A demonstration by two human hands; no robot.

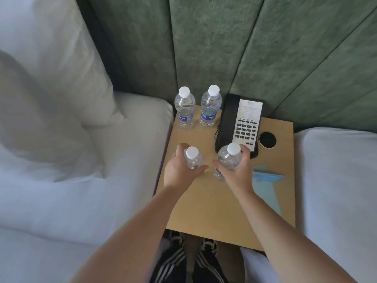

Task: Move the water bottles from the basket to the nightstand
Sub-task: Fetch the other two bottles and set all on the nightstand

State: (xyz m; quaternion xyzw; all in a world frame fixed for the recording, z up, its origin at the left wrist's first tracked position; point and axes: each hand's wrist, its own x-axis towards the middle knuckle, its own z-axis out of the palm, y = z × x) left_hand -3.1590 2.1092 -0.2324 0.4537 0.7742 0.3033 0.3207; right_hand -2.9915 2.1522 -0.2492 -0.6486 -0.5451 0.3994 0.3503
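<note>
Two clear water bottles with white caps and blue labels stand upright at the back left of the wooden nightstand [204, 201]: one on the left [184, 108], one beside it [210, 107]. My left hand [179, 168] grips a third bottle [193, 158] over the nightstand's middle. My right hand [239, 170] grips a fourth bottle [228, 158], slightly tilted, just in front of the phone. No basket is in view.
A black phone [240, 123] with a white keypad card stands at the back, a round black disc [267, 139] to its right. A light blue card [267, 178] lies on the right side. Beds flank the nightstand; a green padded headboard is behind.
</note>
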